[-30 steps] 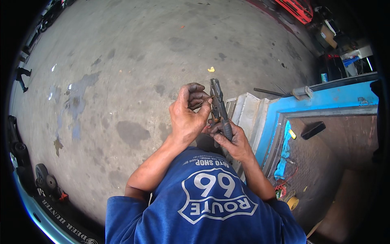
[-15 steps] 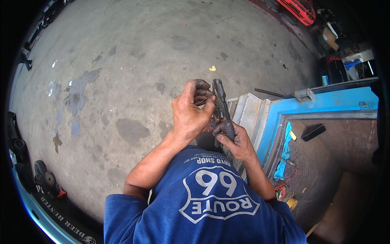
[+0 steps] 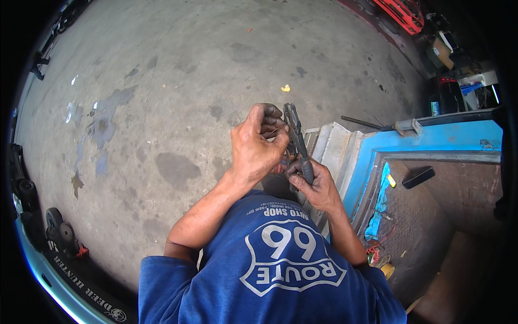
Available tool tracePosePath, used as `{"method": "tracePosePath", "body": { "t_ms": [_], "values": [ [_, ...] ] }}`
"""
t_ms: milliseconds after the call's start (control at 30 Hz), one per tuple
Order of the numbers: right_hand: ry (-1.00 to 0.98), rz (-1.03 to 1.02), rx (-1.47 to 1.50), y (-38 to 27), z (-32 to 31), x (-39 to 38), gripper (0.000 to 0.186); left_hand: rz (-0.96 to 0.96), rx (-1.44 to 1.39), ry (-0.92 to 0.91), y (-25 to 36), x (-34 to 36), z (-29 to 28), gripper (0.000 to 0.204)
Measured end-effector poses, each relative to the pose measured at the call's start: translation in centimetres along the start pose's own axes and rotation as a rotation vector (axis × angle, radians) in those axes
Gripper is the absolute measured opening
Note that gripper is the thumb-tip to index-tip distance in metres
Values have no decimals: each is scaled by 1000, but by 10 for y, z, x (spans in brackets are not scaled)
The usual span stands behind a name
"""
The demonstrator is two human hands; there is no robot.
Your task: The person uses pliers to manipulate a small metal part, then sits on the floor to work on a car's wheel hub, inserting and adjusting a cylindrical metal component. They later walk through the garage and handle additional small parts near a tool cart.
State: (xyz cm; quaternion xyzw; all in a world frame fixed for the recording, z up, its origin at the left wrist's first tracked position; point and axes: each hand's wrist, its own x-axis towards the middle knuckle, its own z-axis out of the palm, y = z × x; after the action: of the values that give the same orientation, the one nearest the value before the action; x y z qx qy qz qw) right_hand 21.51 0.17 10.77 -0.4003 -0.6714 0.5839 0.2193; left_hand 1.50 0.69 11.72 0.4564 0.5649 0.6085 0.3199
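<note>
Pliers (image 3: 298,136) were gripped handle-end by right hand (image 3: 315,183), likely keeping jaws clear; left hand (image 3: 258,141) pinched wire (image 3: 273,131) beside pliers.

Blue shirt (image 3: 272,259), dark pliers (image 3: 296,129), blotched grey floor (image 3: 183,102).
The pliers in the right hand (image 3: 315,184) are black and dark grey; bodyward of it, the shirt carries a pale shield print. Right of that hand, a painted frame (image 3: 431,138) shows bright blue around a brownish surface (image 3: 426,216). Beyond the left hand (image 3: 258,144), a yellow scrap (image 3: 286,88) dots the floor, itself patched with darker grey.
</note>
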Motion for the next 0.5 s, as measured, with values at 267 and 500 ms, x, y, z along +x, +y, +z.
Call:
{"method": "tracePosePath", "body": {
  "t_ms": [267,500],
  "values": [
    [5,-6,-2,2,3,1,23,19,12,-2,-1,0,-1,27],
    [1,32,55,7,1,-1,23,-6,-2,2,-2,-1,-1,26]
  ]
}}
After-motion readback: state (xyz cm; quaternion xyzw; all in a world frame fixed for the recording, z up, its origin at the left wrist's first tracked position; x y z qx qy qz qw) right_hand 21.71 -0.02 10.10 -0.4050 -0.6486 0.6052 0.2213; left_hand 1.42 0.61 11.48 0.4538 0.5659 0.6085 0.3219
